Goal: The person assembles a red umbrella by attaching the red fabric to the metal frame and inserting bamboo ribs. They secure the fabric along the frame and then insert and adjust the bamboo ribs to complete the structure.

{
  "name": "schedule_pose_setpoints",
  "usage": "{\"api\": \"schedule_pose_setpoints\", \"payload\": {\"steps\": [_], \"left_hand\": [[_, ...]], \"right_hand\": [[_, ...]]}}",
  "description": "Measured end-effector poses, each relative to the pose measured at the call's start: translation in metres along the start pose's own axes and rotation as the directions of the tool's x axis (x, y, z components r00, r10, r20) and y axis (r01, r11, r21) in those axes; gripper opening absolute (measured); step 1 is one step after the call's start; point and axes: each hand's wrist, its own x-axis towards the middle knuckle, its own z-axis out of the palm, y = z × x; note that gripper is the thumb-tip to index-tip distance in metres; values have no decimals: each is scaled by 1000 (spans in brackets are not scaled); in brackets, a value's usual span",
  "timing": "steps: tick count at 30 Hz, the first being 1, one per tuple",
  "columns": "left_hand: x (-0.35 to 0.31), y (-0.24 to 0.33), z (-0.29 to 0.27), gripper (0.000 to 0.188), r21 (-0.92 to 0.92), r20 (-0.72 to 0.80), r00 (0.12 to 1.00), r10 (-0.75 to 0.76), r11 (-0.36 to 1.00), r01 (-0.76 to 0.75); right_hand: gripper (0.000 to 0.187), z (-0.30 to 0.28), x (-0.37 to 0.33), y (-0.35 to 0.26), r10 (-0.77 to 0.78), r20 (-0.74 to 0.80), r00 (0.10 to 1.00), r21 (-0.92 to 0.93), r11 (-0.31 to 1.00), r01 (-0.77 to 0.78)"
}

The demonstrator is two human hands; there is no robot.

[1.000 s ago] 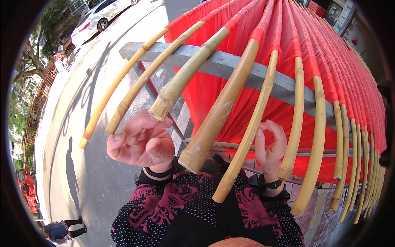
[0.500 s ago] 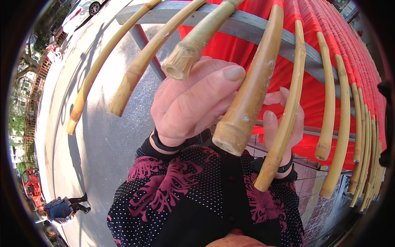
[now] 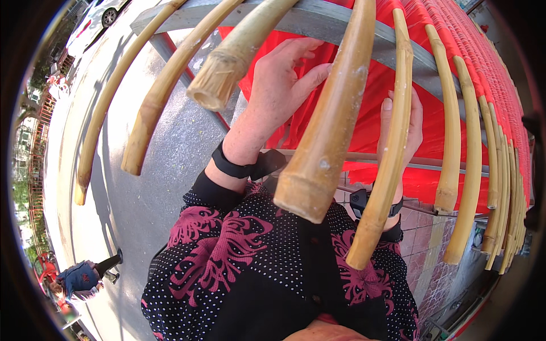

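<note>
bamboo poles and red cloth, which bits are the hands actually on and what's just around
In hand:
left hand on red cloth
right hand behind a bamboo pole
grey rail

Just around:
white car
person on the pavement

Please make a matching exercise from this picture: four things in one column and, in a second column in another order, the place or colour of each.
Things:
1. left hand
2. right hand
3. red fabric
4. white car

Places or colours:
A. far off at the top left, on the road
B. stretched out behind the bamboo poles
C. partly behind a thin pole, fingers pointing up
D. raised between two thick poles, a black band at its wrist

Pairs: 1-D, 2-C, 3-B, 4-A
</note>
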Motion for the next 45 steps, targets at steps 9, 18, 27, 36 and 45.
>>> {"api": "schedule_pose_setpoints", "payload": {"steps": [9, 18, 27, 36, 45], "left_hand": [[15, 11, 65, 46, 24, 98, 964, -247, 969, 246], [20, -11, 72, 19, -292, 122, 909, -399, 861, 417], [4, 5, 69, 23, -323, -24, 991, -131, 939, 117], [10, -2, 90, 31, 0, -34, 994, 108, 994, -108], [6, -12, 96, 24, -161, 20, 999, 43, 986, -40]], "right_hand": [[49, -48, 3, 21, 15, -194, 981, 80, 997, 1], [34, -25, 2, 20, 173, -65, 983, -151, 972, -181], [16, -11, -4, 41, 83, 45, 996, 12, 996, -84], [19, -10, 1, 40, -152, -77, 985, -167, 976, 137], [43, -3, 12, 25, 29, -178, 984, 40, 999, -22]]}}
